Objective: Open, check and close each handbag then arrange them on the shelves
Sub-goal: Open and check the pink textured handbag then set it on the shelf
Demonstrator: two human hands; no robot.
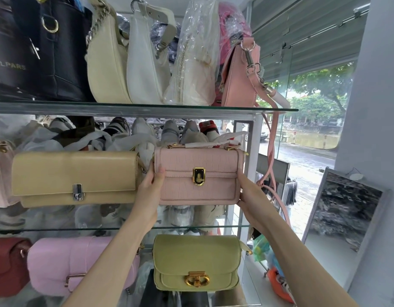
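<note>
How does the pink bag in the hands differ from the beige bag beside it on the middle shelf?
The pink handbag is shorter and boxier; the beige handbag is longer and lower. The pink one has a crocodile-like texture and a gold clasp; the beige is smooth with a silver clasp. The left hand and right hand grip the pink bag's ends; the beige bag is untouched. Both have their flaps closed, facing front.

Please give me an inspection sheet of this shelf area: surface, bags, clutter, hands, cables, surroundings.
Surface: glass shelves, three levels visible.
Job's things: pink handbag held at middle shelf, clasp closed; beige handbag beside it; green handbag below.
Clutter: plastic-wrapped bag on the top shelf; wrapped shoes behind.
Hands: left hand and right hand grip the pink handbag's ends.
Cables: nothing seen.
Surroundings: window at right, wet street outside.
</note>
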